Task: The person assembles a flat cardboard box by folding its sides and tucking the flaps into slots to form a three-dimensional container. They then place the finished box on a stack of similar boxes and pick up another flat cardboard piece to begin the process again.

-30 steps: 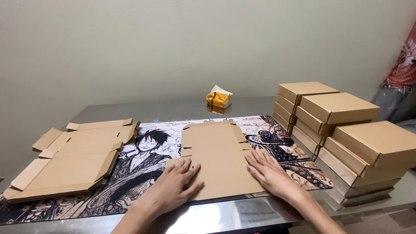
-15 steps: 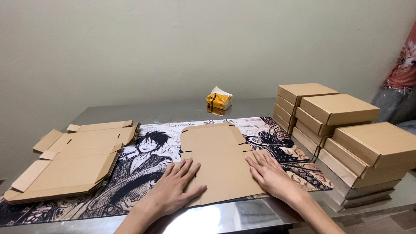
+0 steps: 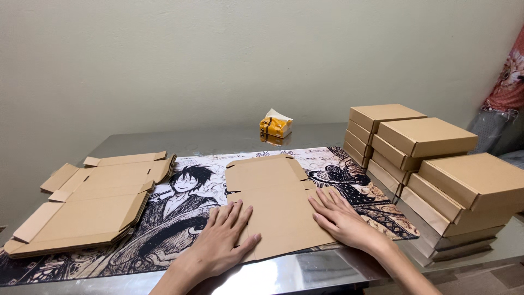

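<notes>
A person sat at a shiny metal table [image 3: 305,273], seen from their own head looking down. Both hands lay flat, palms down, on an unfolded cardboard box blank [image 3: 273,202] in the middle of the table, on top of a black-and-white cartoon-printed mat [image 3: 180,218]. The left hand [image 3: 226,240] pressed the blank's near left edge, where a side flap lay; the right hand [image 3: 344,221] pressed its near right edge. The fingers of both hands were spread apart and straight, gripping nothing, only resting on the cardboard.

To the left lay a stack of flat blanks [image 3: 93,205], not yet folded. To the right stood stacks of finished boxes [image 3: 431,164], closed and piled several high. A small yellow packet [image 3: 275,125] sat well apart at the far side of the table, by the wall.

Judging from the hands, the work was at its first fold: the blank was flat and being held down and squared up. The next move would likely call for slipping the fingers under the side flaps and creasing them upright along the scored lines, both sides evenly, while keeping the base panel flat on the mat.
</notes>
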